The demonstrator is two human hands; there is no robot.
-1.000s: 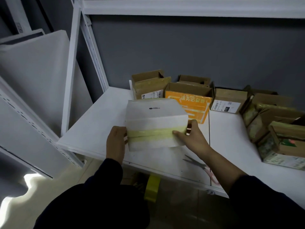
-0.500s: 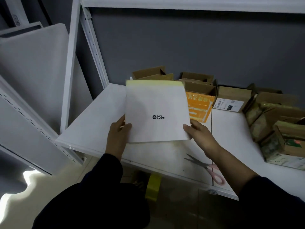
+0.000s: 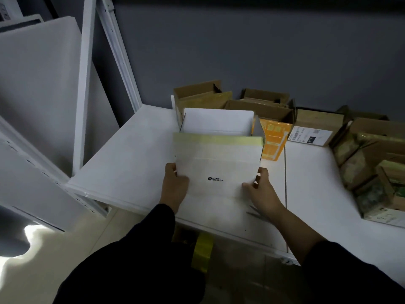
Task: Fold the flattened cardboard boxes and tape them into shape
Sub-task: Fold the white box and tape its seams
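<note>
Grip: my left hand (image 3: pixel 175 187), right hand (image 3: pixel 260 194) each pinch lower corner of white box (image 3: pixel 217 163); box tilted toward me, probably for checking yellow tape (image 3: pixel 219 139) seam.

I wear a dark, near-black top with long sleeves of plain, matte cloth. My left sleeve (image 3: pixel 131 260) is loose and bulky, lying in broad soft folds, and it runs right down to the wrist, so only my bare left hand (image 3: pixel 175 185) shows beyond its plain cuff. My right sleeve (image 3: pixel 350 270) ends higher, partway up the forearm, leaving the wrist and lower forearm uncovered behind my bare right hand (image 3: pixel 260 194).
</note>
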